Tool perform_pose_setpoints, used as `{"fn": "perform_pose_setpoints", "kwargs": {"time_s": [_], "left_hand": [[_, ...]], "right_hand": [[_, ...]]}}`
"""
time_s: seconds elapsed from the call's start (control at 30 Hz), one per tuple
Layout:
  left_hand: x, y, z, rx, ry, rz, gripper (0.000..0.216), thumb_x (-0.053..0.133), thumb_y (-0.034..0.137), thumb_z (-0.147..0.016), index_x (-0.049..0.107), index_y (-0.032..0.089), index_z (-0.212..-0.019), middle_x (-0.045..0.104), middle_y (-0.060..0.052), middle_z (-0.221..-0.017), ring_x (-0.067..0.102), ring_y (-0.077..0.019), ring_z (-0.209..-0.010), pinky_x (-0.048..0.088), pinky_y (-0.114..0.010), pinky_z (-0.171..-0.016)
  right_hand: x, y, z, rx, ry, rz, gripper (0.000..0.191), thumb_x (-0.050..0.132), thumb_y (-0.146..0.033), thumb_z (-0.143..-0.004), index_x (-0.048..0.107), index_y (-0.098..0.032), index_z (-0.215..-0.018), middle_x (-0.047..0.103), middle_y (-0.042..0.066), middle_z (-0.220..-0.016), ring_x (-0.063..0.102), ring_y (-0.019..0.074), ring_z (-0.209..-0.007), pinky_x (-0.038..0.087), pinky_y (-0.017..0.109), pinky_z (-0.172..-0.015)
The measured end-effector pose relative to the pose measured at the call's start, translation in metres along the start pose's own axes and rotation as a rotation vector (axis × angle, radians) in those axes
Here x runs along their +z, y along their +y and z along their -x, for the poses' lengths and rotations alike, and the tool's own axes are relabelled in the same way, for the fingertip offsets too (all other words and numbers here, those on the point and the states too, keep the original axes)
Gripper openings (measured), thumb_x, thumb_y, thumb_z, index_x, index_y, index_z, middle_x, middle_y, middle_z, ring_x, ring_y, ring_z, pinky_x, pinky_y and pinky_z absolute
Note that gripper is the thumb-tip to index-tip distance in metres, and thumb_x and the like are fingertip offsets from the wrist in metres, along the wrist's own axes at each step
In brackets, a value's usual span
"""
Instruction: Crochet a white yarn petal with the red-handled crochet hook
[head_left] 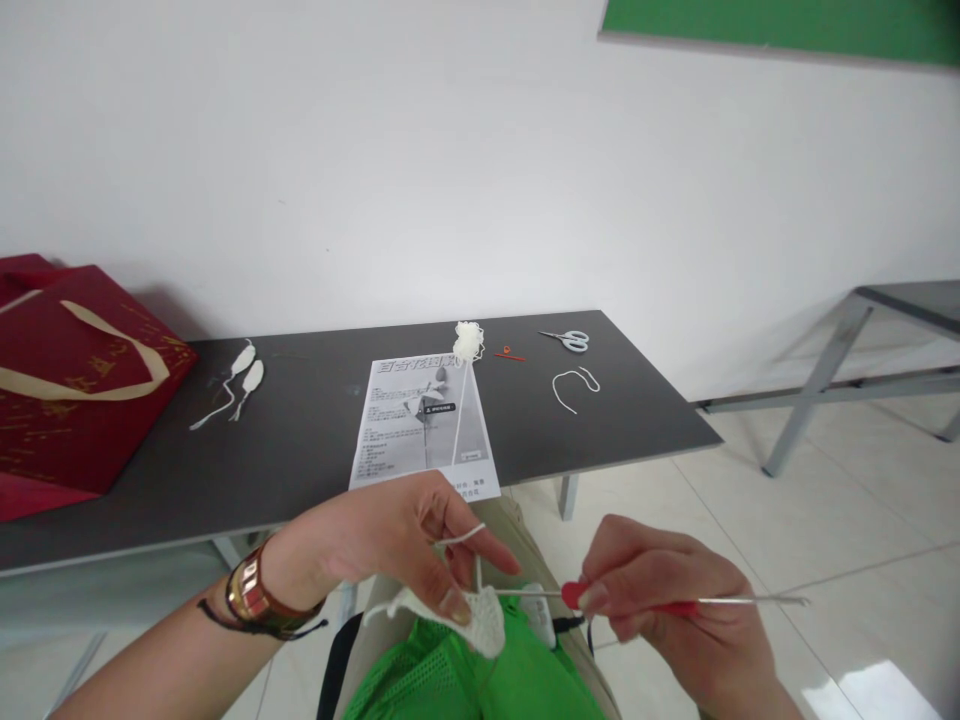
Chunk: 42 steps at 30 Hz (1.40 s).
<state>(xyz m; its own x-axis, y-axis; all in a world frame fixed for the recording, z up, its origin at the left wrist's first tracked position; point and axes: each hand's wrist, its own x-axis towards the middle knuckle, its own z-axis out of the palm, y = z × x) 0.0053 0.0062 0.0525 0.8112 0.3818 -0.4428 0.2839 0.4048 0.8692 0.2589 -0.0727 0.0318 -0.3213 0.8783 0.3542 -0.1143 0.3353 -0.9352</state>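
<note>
My left hand (pixel 442 555) pinches a small white crocheted piece (pixel 487 622) between thumb and fingers, with a strand of white yarn (pixel 478 572) looped over its index finger. In my right hand (pixel 667 600) is a crochet hook (pixel 574 595) with a red handle and a metal shaft at each end. One end of the hook reaches left to the crocheted piece; whether it passes through a stitch is too small to tell. From the fingers the yarn runs up over a printed sheet (pixel 397 430) to a ball of white yarn (pixel 469 342) on the dark table.
Two white crocheted pieces (pixel 253 376) with tails lie at the table's left, beside a red gift bag (pixel 90 390). Scissors (pixel 574 341), a loose yarn piece (pixel 576 378) and a small orange-red stick (pixel 510 357) are on the right. The table (pixel 630 430) ends at its right edge.
</note>
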Motion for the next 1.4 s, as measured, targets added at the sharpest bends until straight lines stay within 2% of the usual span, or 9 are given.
{"fn": "perform_pose_setpoints", "kwargs": {"time_s": [0.33,0.43,0.53,0.63,0.8,0.93,1.17,1.27,1.4], "left_hand": [[-0.002,0.000,-0.001,0.013,-0.061,-0.060,0.040,0.081,0.022,-0.060,0.077,0.022,-0.100,0.069,0.001,-0.067,0.056,-0.0102,-0.055,0.046,-0.022,-0.059],[-0.003,0.001,-0.001,0.012,-0.074,-0.090,0.044,0.083,0.027,-0.059,0.076,0.022,-0.102,0.068,0.000,-0.067,0.055,-0.0102,-0.055,0.045,-0.023,-0.059],[-0.002,0.005,0.000,0.075,-0.052,-0.236,0.040,0.081,0.029,-0.063,0.076,0.023,-0.103,0.068,-0.001,-0.069,0.056,-0.0120,-0.060,0.044,-0.023,-0.059],[0.006,0.009,0.005,0.167,0.059,-0.441,0.033,0.074,0.024,-0.070,0.076,0.023,-0.104,0.070,-0.002,-0.075,0.060,-0.0149,-0.067,0.045,-0.024,-0.064],[0.027,0.002,0.006,0.282,0.487,-0.551,0.027,0.061,0.015,-0.075,0.077,0.019,-0.098,0.064,-0.003,-0.074,0.060,-0.0166,-0.072,0.046,-0.027,-0.070],[0.031,-0.015,-0.004,0.262,0.605,-0.409,0.028,0.065,0.019,-0.074,0.076,0.018,-0.100,0.065,-0.004,-0.076,0.060,-0.0177,-0.072,0.046,-0.031,-0.073],[0.023,-0.035,-0.015,0.254,0.566,-0.125,0.037,0.073,0.021,-0.072,0.073,0.022,-0.109,0.072,-0.004,-0.083,0.059,-0.0180,-0.077,0.045,-0.029,-0.073],[0.022,-0.037,-0.016,0.249,0.536,-0.048,0.038,0.074,0.020,-0.072,0.073,0.022,-0.109,0.074,-0.005,-0.089,0.058,-0.0174,-0.077,0.043,-0.027,-0.070],[0.020,-0.033,-0.013,0.252,0.489,-0.073,0.039,0.071,0.017,-0.073,0.072,0.022,-0.112,0.074,-0.005,-0.090,0.059,-0.0174,-0.076,0.043,-0.027,-0.070]], "right_hand": [[-0.012,-0.003,-0.011,-0.006,-0.152,-0.027,0.021,0.058,-0.018,-0.090,0.076,-0.023,-0.099,0.068,0.009,-0.081,0.066,0.0143,-0.065,0.053,0.020,-0.050],[-0.012,0.000,-0.016,0.013,-0.116,-0.059,0.014,0.065,-0.019,-0.085,0.077,-0.022,-0.092,0.071,0.008,-0.077,0.066,0.0132,-0.063,0.052,0.019,-0.051],[-0.009,0.013,-0.019,0.102,0.002,-0.247,0.007,0.073,-0.025,-0.079,0.077,-0.020,-0.082,0.071,0.005,-0.067,0.065,0.0125,-0.058,0.053,0.019,-0.051],[0.001,0.032,-0.020,0.362,0.203,-0.550,0.010,0.074,-0.027,-0.077,0.074,-0.017,-0.076,0.070,0.002,-0.059,0.059,0.0088,-0.043,0.051,0.017,-0.040],[0.030,0.052,-0.016,0.653,0.484,-0.898,0.015,0.080,-0.025,-0.069,0.071,-0.012,-0.070,0.065,-0.001,-0.052,0.051,0.0040,-0.037,0.046,0.012,-0.036],[0.051,0.053,-0.016,0.578,0.633,-0.909,0.017,0.081,-0.026,-0.069,0.072,-0.014,-0.075,0.066,-0.002,-0.056,0.053,0.0047,-0.043,0.048,0.013,-0.043],[0.070,0.058,-0.020,0.363,0.726,-0.692,0.014,0.075,-0.031,-0.076,0.070,-0.018,-0.074,0.070,-0.001,-0.071,0.060,0.0087,-0.061,0.051,0.017,-0.059],[0.073,0.066,-0.018,0.322,0.706,-0.553,0.014,0.072,-0.033,-0.080,0.070,-0.019,-0.076,0.070,-0.001,-0.071,0.062,0.0100,-0.065,0.051,0.018,-0.063],[0.070,0.071,-0.016,0.349,0.589,-0.457,0.015,0.069,-0.033,-0.081,0.071,-0.019,-0.083,0.069,0.000,-0.072,0.059,0.0104,-0.059,0.050,0.019,-0.052]]}}
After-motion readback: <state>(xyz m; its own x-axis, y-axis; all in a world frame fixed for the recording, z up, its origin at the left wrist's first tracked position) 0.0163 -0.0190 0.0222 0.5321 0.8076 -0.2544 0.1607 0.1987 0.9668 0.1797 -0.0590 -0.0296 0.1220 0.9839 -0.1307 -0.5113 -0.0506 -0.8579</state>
